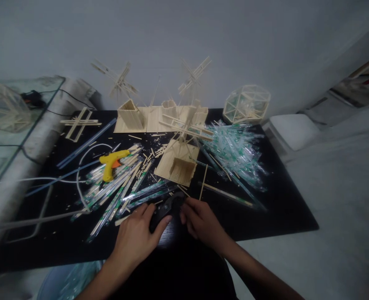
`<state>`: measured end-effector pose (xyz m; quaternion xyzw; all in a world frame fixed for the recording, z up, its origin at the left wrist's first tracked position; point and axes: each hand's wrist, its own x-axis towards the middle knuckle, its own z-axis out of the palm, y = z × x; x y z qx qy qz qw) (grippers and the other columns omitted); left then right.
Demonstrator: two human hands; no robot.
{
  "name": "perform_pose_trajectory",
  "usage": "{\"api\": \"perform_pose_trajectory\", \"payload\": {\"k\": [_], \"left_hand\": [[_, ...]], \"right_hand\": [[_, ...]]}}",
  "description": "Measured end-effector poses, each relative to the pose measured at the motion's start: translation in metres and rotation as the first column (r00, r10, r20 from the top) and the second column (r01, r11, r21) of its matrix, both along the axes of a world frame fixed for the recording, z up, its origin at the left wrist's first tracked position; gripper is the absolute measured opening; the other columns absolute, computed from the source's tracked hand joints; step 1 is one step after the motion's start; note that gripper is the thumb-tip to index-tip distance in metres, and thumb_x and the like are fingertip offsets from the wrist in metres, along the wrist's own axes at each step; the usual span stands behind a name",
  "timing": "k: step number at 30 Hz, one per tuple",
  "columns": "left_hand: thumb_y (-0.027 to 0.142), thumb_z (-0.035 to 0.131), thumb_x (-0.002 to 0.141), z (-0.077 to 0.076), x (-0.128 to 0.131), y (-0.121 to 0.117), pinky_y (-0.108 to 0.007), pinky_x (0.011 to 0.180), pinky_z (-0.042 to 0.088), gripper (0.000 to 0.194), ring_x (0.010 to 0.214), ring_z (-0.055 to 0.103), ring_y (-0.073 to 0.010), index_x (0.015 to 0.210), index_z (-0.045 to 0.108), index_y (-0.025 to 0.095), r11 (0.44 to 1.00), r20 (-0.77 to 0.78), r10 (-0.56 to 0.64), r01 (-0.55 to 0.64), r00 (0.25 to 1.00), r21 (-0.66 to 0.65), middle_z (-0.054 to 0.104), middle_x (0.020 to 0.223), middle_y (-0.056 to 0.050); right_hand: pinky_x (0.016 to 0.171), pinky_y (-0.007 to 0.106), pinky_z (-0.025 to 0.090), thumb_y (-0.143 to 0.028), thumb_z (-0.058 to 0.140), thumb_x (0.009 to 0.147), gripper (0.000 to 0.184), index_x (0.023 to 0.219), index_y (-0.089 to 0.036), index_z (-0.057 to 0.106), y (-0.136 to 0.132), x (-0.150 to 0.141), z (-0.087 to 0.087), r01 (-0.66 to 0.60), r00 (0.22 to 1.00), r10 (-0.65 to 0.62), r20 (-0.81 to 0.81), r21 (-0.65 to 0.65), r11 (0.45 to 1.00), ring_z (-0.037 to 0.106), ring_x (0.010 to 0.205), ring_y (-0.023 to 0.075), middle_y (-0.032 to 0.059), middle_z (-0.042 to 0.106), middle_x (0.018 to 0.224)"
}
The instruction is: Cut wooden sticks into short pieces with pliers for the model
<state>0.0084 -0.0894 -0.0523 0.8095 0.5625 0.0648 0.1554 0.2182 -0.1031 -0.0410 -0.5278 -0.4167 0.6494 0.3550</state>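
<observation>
At the table's front edge, my left hand (140, 229) is closed around a black curved object (168, 207) whose kind I cannot make out. My right hand (201, 218) sits at the object's right end with fingers curled together; what they pinch is hidden. Just beyond both hands stands a small windmill model (178, 160) of wooden sticks, with crossed blades and a low box on a square base. Wrapped chopsticks (124, 183) lie to the left of it, and a yellow glue gun (111, 162) rests on them.
More stick windmills (131, 116) line the back of the black table (284, 208). Empty-looking clear wrappers (237, 150) are heaped at the right, near a faceted stick frame (247, 103). A white cord (78, 179) loops across the left side. Beyond the right edge is a white stool (297, 130).
</observation>
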Motion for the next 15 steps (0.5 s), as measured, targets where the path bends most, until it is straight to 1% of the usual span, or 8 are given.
{"api": "perform_pose_trajectory", "payload": {"k": [2,5,12,15], "left_hand": [[0.060,0.045,0.096,-0.0012,-0.0003,0.0001,-0.042,0.073,0.058,0.047,0.087,0.073,-0.0298,0.104,0.065,0.019,1.000,-0.013,-0.005,0.006,1.000,0.025,0.072,0.102,-0.012],[0.060,0.045,0.096,-0.0022,-0.0002,-0.0001,-0.042,0.075,0.059,0.047,0.089,0.073,-0.0295,0.105,0.065,0.018,0.999,-0.004,-0.015,0.015,1.000,0.046,0.072,0.104,-0.012],[0.057,0.045,0.097,0.0018,0.0022,0.0002,-0.037,0.068,0.057,0.044,0.078,0.073,-0.0257,0.098,0.067,0.019,1.000,0.039,-0.014,0.013,0.999,0.010,0.072,0.089,-0.008],[0.058,0.046,0.096,0.0016,0.0015,0.0000,-0.037,0.068,0.057,0.045,0.080,0.073,-0.0264,0.100,0.068,0.019,1.000,0.035,-0.012,0.011,0.999,0.027,0.073,0.092,-0.008]], "right_hand": [[0.036,0.017,0.022,-0.045,0.048,0.101,0.040,0.070,-0.020,0.050,-0.0005,0.0010,0.0003,0.000,1.000,0.000,-0.011,-0.008,1.000,0.036,0.034,0.0053,-0.0087,0.039,0.048],[0.036,0.017,0.023,-0.045,0.049,0.100,0.039,0.071,-0.019,0.051,-0.0009,0.0022,-0.0001,0.002,1.000,-0.002,-0.030,-0.006,1.000,0.035,0.033,0.0053,-0.0094,0.037,0.046],[0.035,0.017,0.024,-0.049,0.053,0.097,0.040,0.071,-0.019,0.051,-0.0003,0.0014,-0.0009,0.008,0.998,-0.009,-0.055,-0.020,1.000,0.037,0.034,0.0043,-0.0065,0.047,0.055],[0.036,0.018,0.025,-0.050,0.054,0.096,0.040,0.071,-0.019,0.052,-0.0001,0.0017,0.0005,0.015,0.999,-0.016,-0.042,-0.023,1.000,0.038,0.034,0.0046,-0.0061,0.047,0.056]]}}
